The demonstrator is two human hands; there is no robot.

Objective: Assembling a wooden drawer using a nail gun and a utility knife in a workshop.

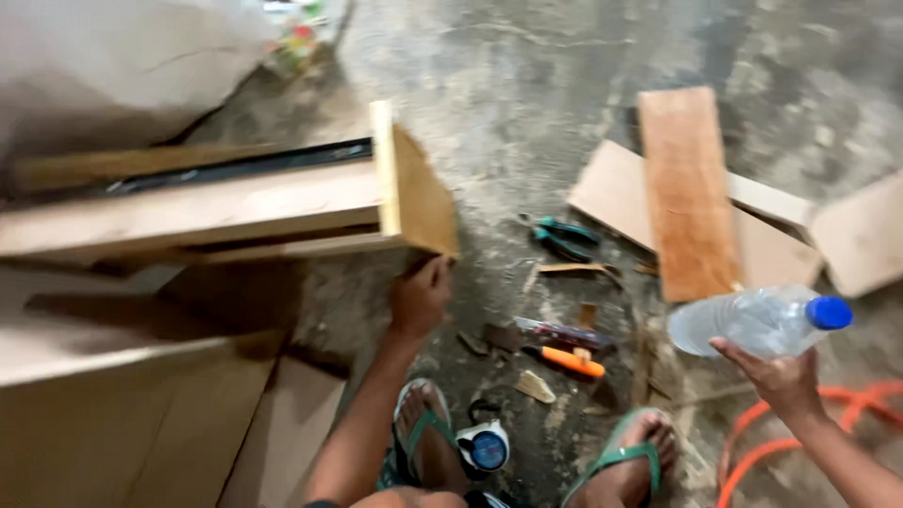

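Note:
My left hand [419, 299] reaches up and grips the lower corner of a wooden drawer box [282, 198] that sticks out from a plywood cabinet on the left. A dark metal slide runs along the drawer's top side. My right hand [779, 376] holds a clear plastic bottle [752, 322] with a blue cap, lying sideways above the floor at the right. Both my feet in green sandals [621, 456] rest on the concrete below.
Wooden boards [687, 188] lie stacked on the concrete floor at the upper right. Green-handled pliers [562, 237], an orange-handled tool [574, 362], wood scraps and a tape measure [484, 447] lie between. An orange hose [800, 437] curls at the lower right. Plywood panels [132, 414] stand at the left.

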